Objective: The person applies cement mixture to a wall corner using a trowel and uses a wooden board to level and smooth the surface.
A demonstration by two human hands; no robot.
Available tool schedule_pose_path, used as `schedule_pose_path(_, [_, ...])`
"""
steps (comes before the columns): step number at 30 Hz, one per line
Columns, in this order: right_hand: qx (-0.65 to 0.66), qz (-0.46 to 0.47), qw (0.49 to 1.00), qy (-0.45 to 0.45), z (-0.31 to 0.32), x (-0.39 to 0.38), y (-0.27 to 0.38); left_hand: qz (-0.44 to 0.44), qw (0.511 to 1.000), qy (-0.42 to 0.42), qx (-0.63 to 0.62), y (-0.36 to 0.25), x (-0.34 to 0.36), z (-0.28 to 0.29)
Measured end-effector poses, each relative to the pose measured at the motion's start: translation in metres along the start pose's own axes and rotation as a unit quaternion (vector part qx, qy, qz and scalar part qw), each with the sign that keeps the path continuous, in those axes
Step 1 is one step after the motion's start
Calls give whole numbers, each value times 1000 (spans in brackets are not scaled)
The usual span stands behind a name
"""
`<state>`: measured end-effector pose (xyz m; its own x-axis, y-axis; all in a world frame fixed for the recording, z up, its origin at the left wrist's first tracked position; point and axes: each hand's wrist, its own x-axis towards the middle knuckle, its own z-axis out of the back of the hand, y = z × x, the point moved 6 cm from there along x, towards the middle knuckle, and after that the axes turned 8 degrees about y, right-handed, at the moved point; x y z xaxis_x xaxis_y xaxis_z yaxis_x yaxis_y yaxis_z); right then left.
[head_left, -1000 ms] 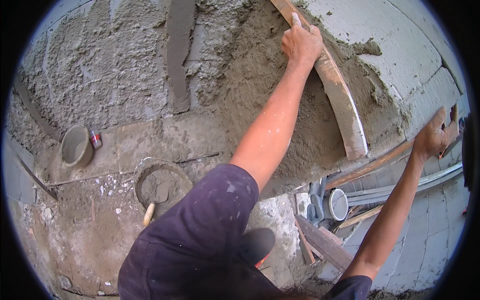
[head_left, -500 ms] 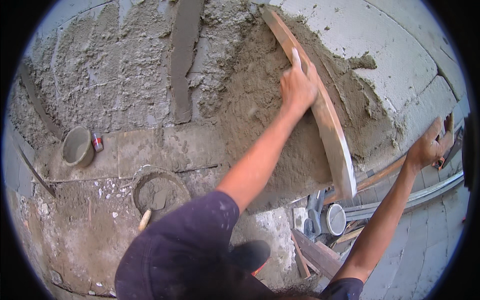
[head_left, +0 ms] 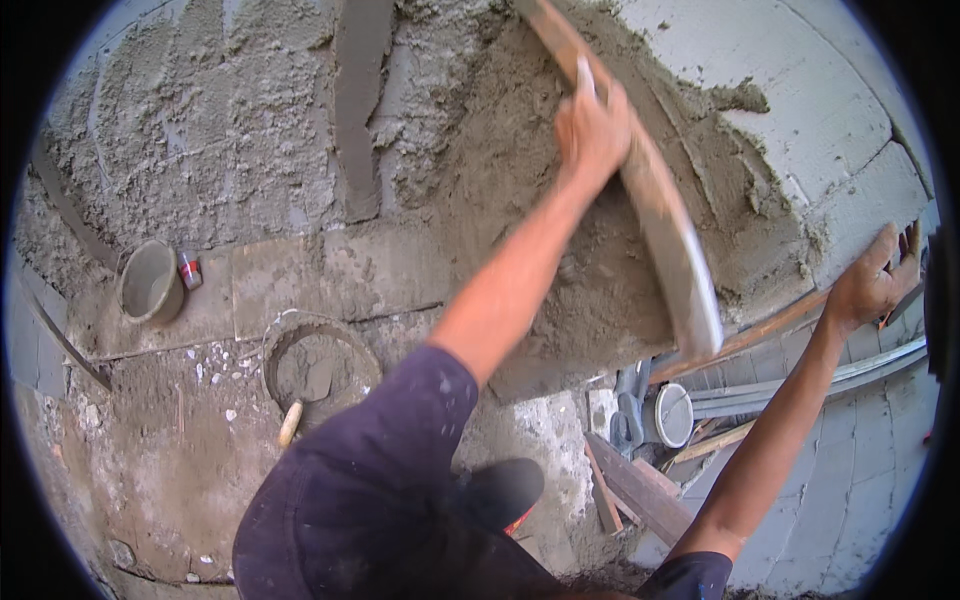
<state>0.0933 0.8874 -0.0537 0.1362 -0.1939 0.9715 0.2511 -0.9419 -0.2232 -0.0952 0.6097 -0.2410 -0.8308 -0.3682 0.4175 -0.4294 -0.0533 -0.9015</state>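
Observation:
My left hand point(head_left: 592, 135) is closed around a long wooden straightedge board point(head_left: 655, 205), its thumb laid along the wood. The board stands tilted against fresh grey mortar point(head_left: 480, 185) on the wall, with its smeared lower end blurred by motion. Its top end runs out of the picture. Off to the right, my right hand point(head_left: 868, 285) grips the edge of the pale block wall point(head_left: 850, 200); part of its fingers is hidden. Along that edge below the hand runs a wooden batten point(head_left: 740, 340). A smoother mortar strip point(head_left: 355, 110) stands left of the board.
Below the wall sit a mortar tub point(head_left: 370, 350) with a wooden-handled trowel point(head_left: 291, 424), a small bucket point(head_left: 152, 283) and a red cup point(head_left: 190, 270). A white-lidded bucket point(head_left: 673, 415), loose planks point(head_left: 640, 500) and metal profiles point(head_left: 770, 393) lie at the lower right.
My left hand and the board have moved a little up the wall. My right hand keeps its hold at the edge. The whole view has shifted slightly.

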Motion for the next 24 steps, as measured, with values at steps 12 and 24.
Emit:
schedule_pose_path(12, [94,-9,996,10,-8,-1,-18,48,999,-13,19,82,-72,-4])
schedule_pose_path(24, [99,-16,995,30,-15,-8,-8,38,994,-48,95,59,10,23])
